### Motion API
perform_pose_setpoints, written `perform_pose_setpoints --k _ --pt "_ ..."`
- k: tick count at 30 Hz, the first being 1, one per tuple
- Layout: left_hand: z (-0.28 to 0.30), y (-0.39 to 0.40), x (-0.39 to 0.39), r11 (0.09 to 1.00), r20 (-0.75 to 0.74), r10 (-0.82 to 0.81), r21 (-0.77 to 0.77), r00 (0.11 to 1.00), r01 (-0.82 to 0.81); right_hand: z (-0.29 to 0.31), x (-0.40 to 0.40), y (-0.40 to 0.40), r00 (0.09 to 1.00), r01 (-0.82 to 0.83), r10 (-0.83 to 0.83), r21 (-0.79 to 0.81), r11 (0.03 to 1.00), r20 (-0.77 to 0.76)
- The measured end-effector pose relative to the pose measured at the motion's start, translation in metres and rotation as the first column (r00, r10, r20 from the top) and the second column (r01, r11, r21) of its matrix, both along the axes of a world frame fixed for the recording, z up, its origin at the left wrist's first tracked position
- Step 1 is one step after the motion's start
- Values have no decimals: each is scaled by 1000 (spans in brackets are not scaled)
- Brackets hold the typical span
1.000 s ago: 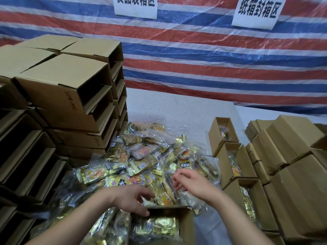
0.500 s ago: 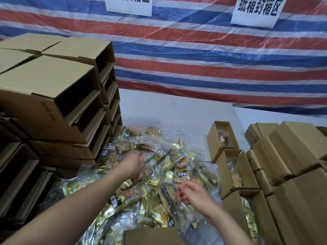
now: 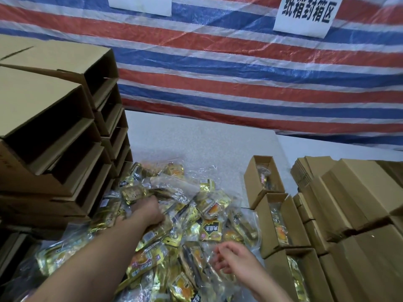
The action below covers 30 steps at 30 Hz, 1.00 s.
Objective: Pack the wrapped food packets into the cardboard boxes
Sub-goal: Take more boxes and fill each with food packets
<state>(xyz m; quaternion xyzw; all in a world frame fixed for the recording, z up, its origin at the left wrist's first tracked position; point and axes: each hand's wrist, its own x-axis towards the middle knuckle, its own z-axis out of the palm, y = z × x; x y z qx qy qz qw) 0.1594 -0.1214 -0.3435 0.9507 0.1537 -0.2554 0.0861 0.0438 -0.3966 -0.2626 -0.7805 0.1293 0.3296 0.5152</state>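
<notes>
Since half a second ago the left hand (image 3: 148, 211) has pushed deeper into the pile of wrapped food packets (image 3: 174, 225), its fingers buried among the wrappers so I cannot tell whether they grasp one; the right hand (image 3: 229, 258) has drifted little, hovering over the pile's near right edge with fingers loosely curled and nothing in them. That pile sprawls on the white table (image 3: 196, 138), gold and clear packets lying every which way, too many and too tangled to count; one black-and-yellow packet (image 3: 210, 231) near its middle lies flat with its print facing up. Right of the pile stand three open cardboard boxes (image 3: 281, 225) in a row running away from the person, each with packets standing on edge inside, their long axes along the box length. Further right of the pile are closed boxes (image 3: 359, 192), stacked. Left of the pile rises a stack of empty cartons (image 3: 54, 131) lying on their sides, their open mouths facing right. Behind the pile hangs a red, white and blue striped tarp (image 3: 239, 73) carrying two white paper signs (image 3: 305, 14).
</notes>
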Motion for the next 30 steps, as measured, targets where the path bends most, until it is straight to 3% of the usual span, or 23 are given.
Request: perform_pose_setpoints --k 4,8,11,17,19,21,23,25,27,30 --pt "3 -2 -2 996 -49 7 -84 999 -11 2 8 6 1000 -16 16 -1 1000 21" --pt "16 -3 -12 985 17 79 -157 997 -76 10 21 16 998 -25 23 32 999 56" --pt "34 2 -22 938 70 161 -320 984 -131 14 30 25 997 29 -35 94 995 62" --pt "107 9 -48 842 263 204 -538 943 -32 22 43 61 995 82 -91 208 975 31" --pt "133 9 -62 699 246 275 -715 930 -17 24 45 75 996 78 -83 229 970 13" --pt "159 6 -76 466 155 286 -885 946 4 28 46 90 991 129 -134 297 946 -2" --pt "178 0 -88 291 108 274 -956 956 25 33 49 98 977 190 -212 448 874 1" --pt "189 -8 -94 171 73 303 -985 950 21 48 48 104 965 218 -261 611 761 -19" --pt "195 -17 -98 175 97 360 -984 928 36 60 43 104 953 249 -294 735 630 -70" --pt "199 -24 -103 380 216 412 -923 885 49 71 37 103 962 193 -266 854 482 -68"
